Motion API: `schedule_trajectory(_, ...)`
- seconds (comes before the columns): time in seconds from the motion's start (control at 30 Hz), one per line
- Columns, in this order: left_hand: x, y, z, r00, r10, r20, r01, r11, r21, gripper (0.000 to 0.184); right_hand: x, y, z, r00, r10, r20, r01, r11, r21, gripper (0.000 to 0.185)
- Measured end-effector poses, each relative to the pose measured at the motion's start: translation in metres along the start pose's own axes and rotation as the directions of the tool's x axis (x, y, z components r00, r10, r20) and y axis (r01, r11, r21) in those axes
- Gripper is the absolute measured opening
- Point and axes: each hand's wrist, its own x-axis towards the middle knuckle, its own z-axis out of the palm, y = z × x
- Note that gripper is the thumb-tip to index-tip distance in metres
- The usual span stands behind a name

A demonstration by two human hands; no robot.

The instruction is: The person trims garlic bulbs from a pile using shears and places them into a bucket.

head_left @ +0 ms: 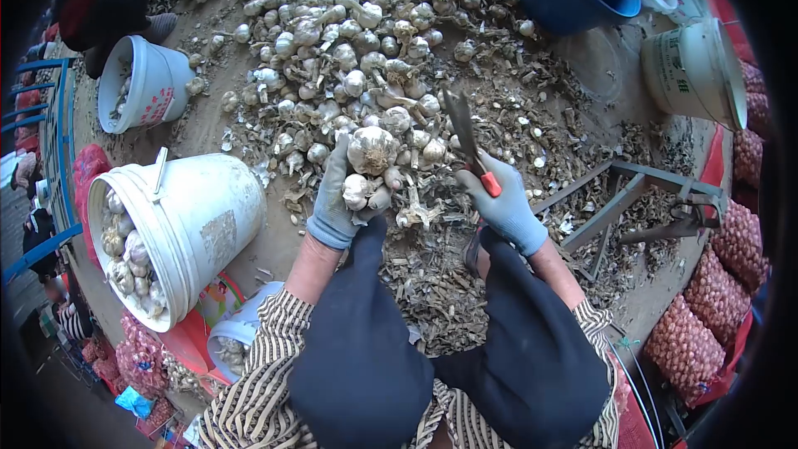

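Note:
My left hand [332, 199], in a grey-blue work glove, is closed around garlic bulbs. A large garlic bulb [372, 150] with its root tuft facing up shows at the fingers, and a smaller bulb [356, 191] sits by the thumb. My right hand [507, 208], gloved alike, grips a cutting tool with a red handle [491, 185] and a dark blade [462, 126] pointing up and away. Whether it is a knife or shears, I cannot tell. The blade stands apart from the held bulbs. Beyond both hands spreads a heap of garlic [349, 58] with dry stalks.
A tipped white bucket [224, 216] with garlic lies at left; another white bucket [166, 87] stands behind it. Far right are a blue bucket [544, 0] and a pale bucket [690, 71]. A metal frame [615, 199] and filled net sacks [686, 349] flank my right. Someone's dark-clothed leg [120, 8] is upper left.

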Motion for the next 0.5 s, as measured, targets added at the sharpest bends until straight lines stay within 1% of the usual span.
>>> schedule_trajectory(0.03,-0.005,0.0,0.01,1.0,-0.005,0.001,0.005,1.0,0.024,0.072,0.001,-0.026,-0.005,0.998,-0.062,0.009,0.062,0.997,-0.043,0.028)
schedule_trajectory(0.07,-0.009,-0.002,0.021,1.0,0.012,-0.023,-0.009,0.995,0.095,0.072,0.001,-0.04,-0.007,0.995,-0.096,0.018,0.096,0.995,-0.006,0.032)
schedule_trajectory(0.1,-0.015,-0.004,0.033,0.998,0.034,-0.043,-0.026,0.986,0.168,0.072,0.002,-0.049,-0.009,0.991,-0.116,0.059,0.117,0.993,-0.014,0.042)
schedule_trajectory(0.13,-0.027,-0.003,0.045,1.0,0.022,0.018,-0.026,0.964,0.263,0.069,0.002,-0.074,-0.015,0.977,-0.188,0.105,0.194,0.979,-0.054,0.058)
schedule_trajectory(0.17,-0.023,-0.013,0.039,0.994,0.054,-0.1,-0.029,0.971,0.238,0.061,0.003,-0.09,-0.017,0.949,-0.287,0.135,0.297,0.953,-0.065,0.07)
schedule_trajectory(0.2,-0.02,-0.015,0.056,0.989,0.103,-0.103,-0.067,0.949,0.307,0.052,0.002,-0.102,-0.017,0.886,-0.454,0.088,0.462,0.878,-0.122,0.071)
schedule_trajectory(0.23,-0.035,-0.003,0.081,0.993,0.096,-0.067,-0.063,0.921,0.385,0.047,0.0,-0.115,-0.021,0.885,-0.445,0.136,0.458,0.885,-0.087,0.071)
schedule_trajectory(0.27,-0.053,0.008,0.105,0.986,0.104,-0.131,-0.045,0.918,0.394,0.042,-0.003,-0.129,-0.024,0.88,-0.436,0.188,0.452,0.891,-0.05,0.071)
schedule_trajectory(0.3,-0.058,0.005,0.104,0.949,0.311,-0.056,-0.232,0.807,0.544,0.042,-0.013,-0.152,-0.033,0.89,-0.372,0.262,0.399,0.916,-0.053,0.068)
schedule_trajectory(0.33,-0.066,0.007,0.113,0.869,0.492,0.048,-0.397,0.638,0.66,0.042,-0.022,-0.162,-0.033,0.891,-0.377,0.254,0.369,0.926,0.082,0.066)
schedule_trajectory(0.37,-0.083,0.015,0.117,0.912,0.41,0.03,-0.323,0.67,0.668,0.039,-0.031,-0.17,-0.032,0.892,-0.378,0.248,0.33,0.919,0.214,0.063)
schedule_trajectory(0.4,-0.093,0.016,0.125,0.849,0.519,0.095,-0.407,0.529,0.744,0.036,-0.047,-0.193,-0.039,0.916,-0.254,0.309,0.178,0.951,0.253,0.055)
schedule_trajectory(0.43,-0.101,0.016,0.133,0.774,0.611,0.168,-0.469,0.375,0.8,0.032,-0.057,-0.208,-0.046,0.913,-0.171,0.37,0.07,0.96,0.272,0.048)
schedule_trajectory(0.47,-0.108,0.014,0.141,0.72,0.665,0.198,-0.533,0.347,0.772,0.026,-0.063,-0.212,-0.048,0.909,-0.194,0.37,0.074,0.946,0.316,0.042)
schedule_trajectory(0.5,-0.119,0.015,0.148,0.713,0.66,0.236,-0.547,0.313,0.776,0.025,-0.071,-0.22,-0.049,0.906,-0.243,0.346,0.121,0.933,0.338,0.039)
